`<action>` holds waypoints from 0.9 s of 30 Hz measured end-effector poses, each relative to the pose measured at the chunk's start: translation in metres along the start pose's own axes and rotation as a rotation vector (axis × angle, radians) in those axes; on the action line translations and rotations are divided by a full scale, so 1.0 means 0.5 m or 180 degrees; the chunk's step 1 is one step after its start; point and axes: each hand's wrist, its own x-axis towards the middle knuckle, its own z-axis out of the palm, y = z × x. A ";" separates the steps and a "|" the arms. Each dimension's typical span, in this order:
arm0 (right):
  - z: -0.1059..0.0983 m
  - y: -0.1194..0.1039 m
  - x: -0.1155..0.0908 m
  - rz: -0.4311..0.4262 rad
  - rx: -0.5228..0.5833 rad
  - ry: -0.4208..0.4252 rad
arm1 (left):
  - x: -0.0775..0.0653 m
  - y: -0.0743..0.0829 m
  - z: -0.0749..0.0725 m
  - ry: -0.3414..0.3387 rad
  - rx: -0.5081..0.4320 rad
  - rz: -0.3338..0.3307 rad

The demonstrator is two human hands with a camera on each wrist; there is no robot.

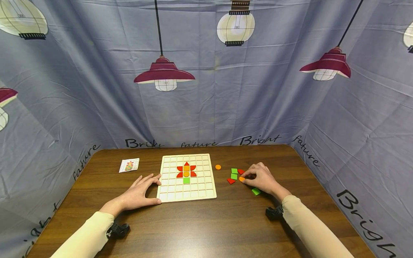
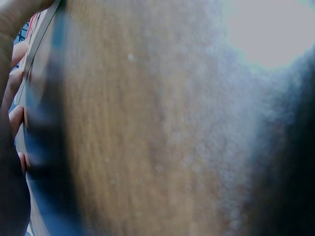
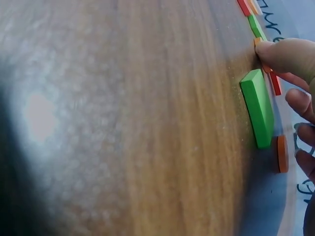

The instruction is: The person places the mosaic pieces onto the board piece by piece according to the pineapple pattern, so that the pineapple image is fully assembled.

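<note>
Right hand [image 1: 262,179] pinches flat orange disc [image 1: 241,179]; spread left hand [image 1: 138,194] touches board [image 1: 203,192], flower [image 1: 186,172] pointing lengthwise toward curtain [image 1: 200,114].

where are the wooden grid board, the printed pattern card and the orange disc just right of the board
Wooden grid board [image 1: 203,186]: head view, bare lower-right squares.
Printed pattern card [image 1: 129,165]: head view, middle of its printed design.
Orange disc [image 1: 218,167]: head view, centre of its top face.

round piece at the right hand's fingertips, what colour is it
Orange; the round piece at the right hand shows best in the head view.
</note>
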 end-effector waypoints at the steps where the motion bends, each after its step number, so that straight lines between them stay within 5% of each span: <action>1: 0.001 -0.001 0.002 -0.0022 -0.0032 0.0003 | 0.000 0.000 0.000 0.0004 0.0002 0.0002; 16: 0.008 -0.019 0.021 -0.0225 -0.0158 0.0180 | 0.001 0.001 0.000 -0.0001 0.0010 -0.0013; 27: 0.048 -0.117 0.092 -0.0405 0.0005 0.0117 | 0.001 -0.001 0.000 -0.0011 -0.0001 -0.0014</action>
